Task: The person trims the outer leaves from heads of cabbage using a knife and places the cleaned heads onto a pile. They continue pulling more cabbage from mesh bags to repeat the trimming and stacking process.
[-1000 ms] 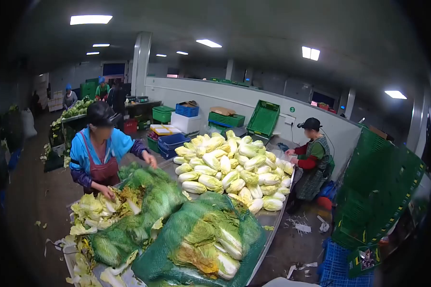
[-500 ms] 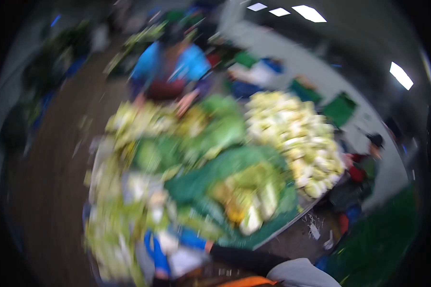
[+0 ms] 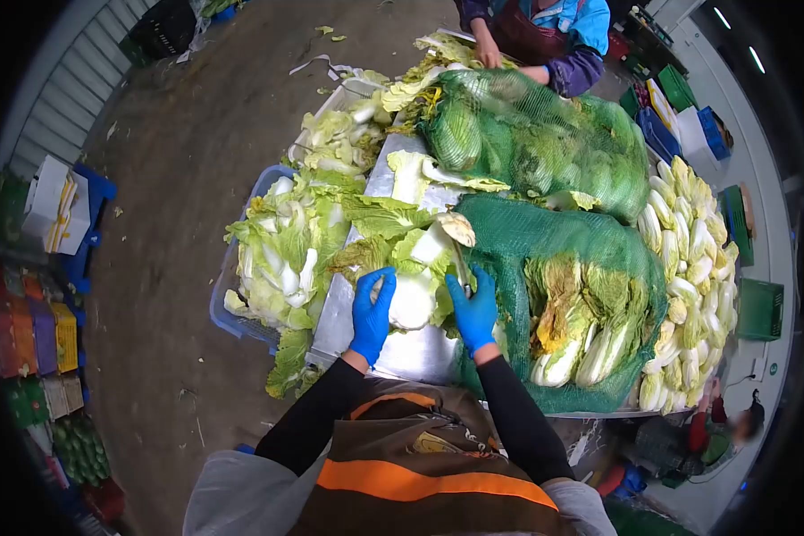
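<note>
A Chinese cabbage (image 3: 413, 302) lies on the metal tabletop in front of me, its white base toward me. At its left side is my left hand (image 3: 372, 314), blue-gloved, with thumb and fingers apart; the thumb is at the cabbage's edge. On the right, my right hand (image 3: 474, 311), also gloved in blue, closes around what looks like a knife (image 3: 462, 268); only a thin blade-like strip shows, and the handle is hidden. Near its tip sits a pale, browned cut piece (image 3: 456, 229). Loose leaves (image 3: 386, 216) lie just beyond the cabbage.
Green net sacks (image 3: 500, 228) of cabbages cover the table's right side. Trimmed cabbages (image 3: 688, 268) are piled beyond. A blue crate (image 3: 232, 308) and a white crate (image 3: 357, 87) hold leaves at left. A co-worker (image 3: 545, 36) handles leaves across the table.
The view has swung downward and turned, and is now sharp. My hands have moved apart, one on each side of the cabbage. The co-worker now appears at the upper right.
</note>
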The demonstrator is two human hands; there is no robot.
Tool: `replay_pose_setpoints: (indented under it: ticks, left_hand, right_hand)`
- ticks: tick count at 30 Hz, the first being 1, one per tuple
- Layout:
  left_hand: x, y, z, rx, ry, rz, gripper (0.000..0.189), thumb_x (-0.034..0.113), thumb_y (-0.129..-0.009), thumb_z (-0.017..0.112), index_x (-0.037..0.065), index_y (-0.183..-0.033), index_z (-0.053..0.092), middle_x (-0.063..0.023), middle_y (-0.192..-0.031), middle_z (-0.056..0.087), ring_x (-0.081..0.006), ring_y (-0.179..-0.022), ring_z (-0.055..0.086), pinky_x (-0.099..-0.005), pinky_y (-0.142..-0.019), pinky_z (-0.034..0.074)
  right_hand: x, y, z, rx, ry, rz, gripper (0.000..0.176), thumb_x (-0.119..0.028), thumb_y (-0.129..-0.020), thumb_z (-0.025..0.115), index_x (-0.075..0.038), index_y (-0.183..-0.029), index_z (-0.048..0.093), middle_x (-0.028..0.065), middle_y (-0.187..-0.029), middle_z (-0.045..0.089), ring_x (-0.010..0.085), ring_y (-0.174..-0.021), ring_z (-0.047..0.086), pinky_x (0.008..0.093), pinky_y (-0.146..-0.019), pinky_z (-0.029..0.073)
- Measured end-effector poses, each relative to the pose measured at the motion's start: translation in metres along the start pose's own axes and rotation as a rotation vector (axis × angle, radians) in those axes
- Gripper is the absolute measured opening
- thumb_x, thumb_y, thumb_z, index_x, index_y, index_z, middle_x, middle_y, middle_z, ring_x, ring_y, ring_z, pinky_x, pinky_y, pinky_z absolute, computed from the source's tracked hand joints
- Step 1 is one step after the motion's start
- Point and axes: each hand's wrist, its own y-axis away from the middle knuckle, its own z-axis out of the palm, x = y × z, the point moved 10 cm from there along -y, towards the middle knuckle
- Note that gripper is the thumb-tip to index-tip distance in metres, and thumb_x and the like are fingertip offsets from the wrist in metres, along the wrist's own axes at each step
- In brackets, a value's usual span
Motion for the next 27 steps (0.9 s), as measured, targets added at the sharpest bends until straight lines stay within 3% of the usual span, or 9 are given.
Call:
replay_pose_setpoints:
  ticks: [1, 3, 5, 10, 11, 13, 15, 18, 27]
  left_hand:
    - [-0.001, -0.002, 0.0, 0.006, 0.001, -0.002, 0.021, 0.015, -0.092, 0.062, 0.004, -0.109, 0.061, -0.0053, -0.106, 0.057, -0.0143, -0.101, 0.054, -0.0279, -0.09, 0.043]
    - [0.0, -0.001, 0.0, -0.001, -0.05, 0.016, 0.021, 0.016, -0.093, 0.062, 0.003, -0.109, 0.061, -0.0054, -0.108, 0.057, -0.0139, -0.101, 0.054, -0.0271, -0.091, 0.042]
    - [0.0, -0.005, 0.001, 0.002, -0.068, 0.077, 0.022, 0.019, -0.094, 0.06, 0.002, -0.108, 0.061, -0.0035, -0.105, 0.058, -0.012, -0.097, 0.054, -0.0255, -0.09, 0.042]
    - [-0.077, -0.047, -0.093, 0.29, 0.255, -0.25, 0.04, 0.037, -0.095, 0.056, -0.002, -0.097, 0.064, -0.0021, -0.089, 0.062, -0.0095, -0.078, 0.055, -0.0261, -0.074, 0.047]
    - [-0.107, -0.057, -0.123, 0.206, 0.116, -0.254, 0.038, 0.031, -0.092, 0.062, -0.005, -0.103, 0.061, -0.0063, -0.097, 0.062, -0.0133, -0.087, 0.056, -0.0284, -0.081, 0.046]
    - [-0.061, -0.052, -0.17, 0.591, -0.428, 0.074, 0.034, 0.02, -0.09, 0.065, -0.005, -0.111, 0.056, -0.0106, -0.108, 0.059, -0.0193, -0.099, 0.055, -0.0315, -0.09, 0.044]
    - [0.069, -0.021, -0.12, 0.659, -0.65, 0.467, 0.034, 0.011, -0.088, 0.065, -0.003, -0.117, 0.053, -0.0132, -0.116, 0.055, -0.0235, -0.108, 0.052, -0.0343, -0.096, 0.04]
    - [0.081, -0.012, -0.004, -0.07, -0.27, 0.364, 0.029, 0.016, -0.096, 0.048, -0.001, -0.117, 0.056, -0.0133, -0.119, 0.058, -0.0226, -0.113, 0.053, -0.0368, -0.1, 0.038]
    - [0.06, -0.004, 0.023, -0.168, -0.675, 0.414, 0.025, 0.014, -0.094, 0.047, 0.001, -0.108, 0.062, -0.0177, -0.113, 0.058, -0.0336, -0.109, 0.053, -0.0406, -0.096, 0.04]
  right_hand:
    - [-0.037, 0.005, -0.02, 0.154, 0.072, -0.168, 0.049, -0.039, -0.083, 0.07, -0.001, -0.111, 0.058, 0.0101, -0.095, 0.058, 0.0232, -0.075, 0.058, 0.0347, -0.072, 0.048]
    - [-0.04, 0.024, 0.008, -0.162, -0.149, 0.187, 0.048, -0.035, -0.082, 0.072, -0.001, -0.112, 0.056, 0.0141, -0.106, 0.054, 0.0263, -0.091, 0.058, 0.035, -0.08, 0.047]
    - [-0.067, 0.037, 0.02, -0.056, -0.032, -0.111, 0.044, -0.032, -0.082, 0.072, -0.001, -0.109, 0.057, 0.0136, -0.104, 0.053, 0.025, -0.094, 0.057, 0.033, -0.081, 0.046]
    - [-0.023, 0.039, 0.015, -0.078, -0.313, -0.049, 0.034, -0.02, -0.087, 0.064, 0.001, -0.114, 0.057, 0.0119, -0.104, 0.055, 0.0216, -0.093, 0.057, 0.0312, -0.081, 0.045]
    - [-0.022, 0.036, 0.015, -0.084, -0.314, -0.058, 0.034, -0.02, -0.087, 0.064, 0.001, -0.114, 0.057, 0.0119, -0.104, 0.055, 0.0216, -0.093, 0.057, 0.0312, -0.081, 0.045]
    - [-0.008, 0.032, 0.018, -0.074, -0.415, 0.048, 0.033, -0.019, -0.088, 0.063, 0.002, -0.112, 0.058, 0.0109, -0.101, 0.056, 0.02, -0.092, 0.057, 0.0304, -0.081, 0.045]
    - [-0.034, 0.023, 0.016, -0.062, -0.314, 0.028, 0.03, -0.02, -0.088, 0.063, 0.001, -0.11, 0.059, 0.0125, -0.099, 0.057, 0.0227, -0.088, 0.06, 0.0313, -0.077, 0.047]
    - [-0.098, 0.017, 0.023, -0.081, -0.071, -0.276, 0.025, -0.023, -0.086, 0.065, -0.006, -0.103, 0.06, 0.015, -0.1, 0.058, 0.0314, -0.079, 0.063, 0.0363, -0.067, 0.051]
    - [-0.086, 0.024, 0.041, -0.114, -0.31, -0.316, 0.017, -0.007, -0.082, 0.064, -0.003, -0.097, 0.058, 0.0167, -0.101, 0.057, 0.0306, -0.083, 0.06, 0.0347, -0.074, 0.049]
